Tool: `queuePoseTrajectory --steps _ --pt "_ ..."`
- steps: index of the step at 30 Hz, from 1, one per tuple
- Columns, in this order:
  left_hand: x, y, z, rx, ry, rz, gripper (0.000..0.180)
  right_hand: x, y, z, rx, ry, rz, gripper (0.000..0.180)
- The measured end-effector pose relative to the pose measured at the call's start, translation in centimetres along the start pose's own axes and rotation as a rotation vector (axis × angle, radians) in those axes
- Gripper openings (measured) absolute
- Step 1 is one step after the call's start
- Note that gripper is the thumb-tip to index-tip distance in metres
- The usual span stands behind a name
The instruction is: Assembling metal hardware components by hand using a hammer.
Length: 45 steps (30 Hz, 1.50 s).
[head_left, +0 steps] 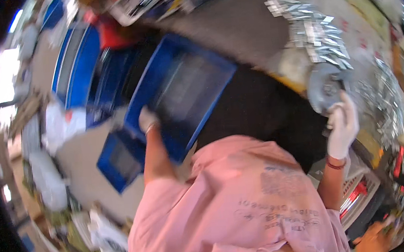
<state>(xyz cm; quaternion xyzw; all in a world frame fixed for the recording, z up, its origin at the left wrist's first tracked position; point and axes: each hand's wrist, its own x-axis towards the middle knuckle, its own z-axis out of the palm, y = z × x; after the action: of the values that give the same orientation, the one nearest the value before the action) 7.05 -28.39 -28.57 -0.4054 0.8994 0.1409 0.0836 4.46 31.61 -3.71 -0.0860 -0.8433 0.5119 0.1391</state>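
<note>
My left hand (148,120), in a white glove, grips the left rim of a blue plastic bin (227,79). The bin is tilted, and its grey inside is blurred. My right hand (343,125), also in a white glove, is at the near right edge of a round grey metal disc (318,87). Its index finger reaches onto the disc, beside a small dark part, while the other fingers are curled. Something small and dark shows near the thumb, too blurred to name. Just beyond the disc lies a pile of shiny flat metal pieces (318,32).
A smaller blue bin (115,177) sits below the large one on the left. More blue bins (79,64) stand farther left. More metal pieces (385,100) lie to the right of the disc. A white plastic basket (361,193) is by my right forearm. Another person's hand (373,240) appears lower right.
</note>
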Motion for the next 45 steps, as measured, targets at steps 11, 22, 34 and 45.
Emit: queuePoseTrajectory --steps 11,22,34,45 --pt "-14.2 32.6 -16.6 -0.711 0.172 1.046 0.024 0.1 -0.3 -0.8 0.206 -0.075 0.121 0.033" --pt "-16.3 42.7 -15.1 -0.502 -0.1 1.38 0.038 -3.9 -0.6 -6.2 0.213 0.005 0.256 0.029" --pt "-15.5 42.7 -15.9 -0.276 -0.176 1.366 0.022 -3.7 1.3 -9.9 -0.238 0.125 -0.121 0.025" --pt "-20.6 39.1 -15.3 -1.381 -1.24 0.884 0.056 3.1 6.8 -18.0 -1.024 0.424 0.319 0.027"
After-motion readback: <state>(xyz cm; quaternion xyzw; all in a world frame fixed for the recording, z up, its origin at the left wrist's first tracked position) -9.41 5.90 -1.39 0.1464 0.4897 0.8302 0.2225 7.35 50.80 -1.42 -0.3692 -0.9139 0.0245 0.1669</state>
